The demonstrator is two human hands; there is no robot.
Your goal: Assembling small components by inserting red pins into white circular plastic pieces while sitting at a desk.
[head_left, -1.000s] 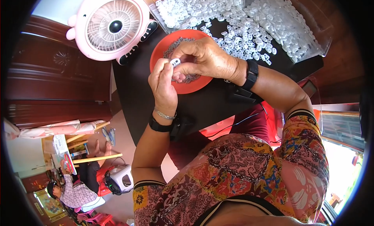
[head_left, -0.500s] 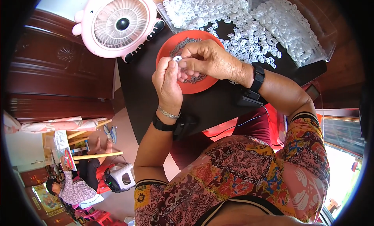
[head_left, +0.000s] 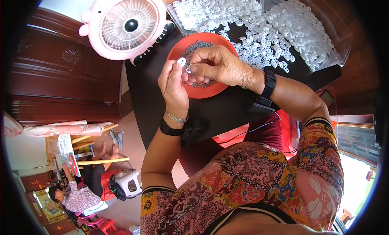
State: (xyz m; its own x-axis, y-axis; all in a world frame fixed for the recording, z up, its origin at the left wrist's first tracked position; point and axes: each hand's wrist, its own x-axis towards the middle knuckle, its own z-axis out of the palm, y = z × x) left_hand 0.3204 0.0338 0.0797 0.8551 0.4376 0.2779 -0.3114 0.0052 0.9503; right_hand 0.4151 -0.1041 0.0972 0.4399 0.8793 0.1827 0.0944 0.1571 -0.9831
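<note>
My left hand (head_left: 173, 84) pinches a small white plastic piece (head_left: 181, 61) between thumb and fingertips, held above a red plate (head_left: 206, 90). My right hand (head_left: 216, 65) has its fingertips closed against that same piece, touching the left hand. What the right fingertips hold is too small to tell. The plate carries a heap of small dark metal parts (head_left: 198, 46). Both wrists wear dark bands, and the left also has a thin bracelet. The plate sits on a black table (head_left: 227, 109).
A pink table fan (head_left: 125, 26) stands at the table's far left. Several white plastic pieces (head_left: 259, 36) lie spread behind the plate, some in clear trays (head_left: 336, 53). A dark wooden cabinet (head_left: 60, 73) is left. Another person sits on the floor lower left (head_left: 77, 196).
Both hands have stayed together over the red plate, holding the white piece. The view has shifted slightly, so fan and plate appear a little further right.
</note>
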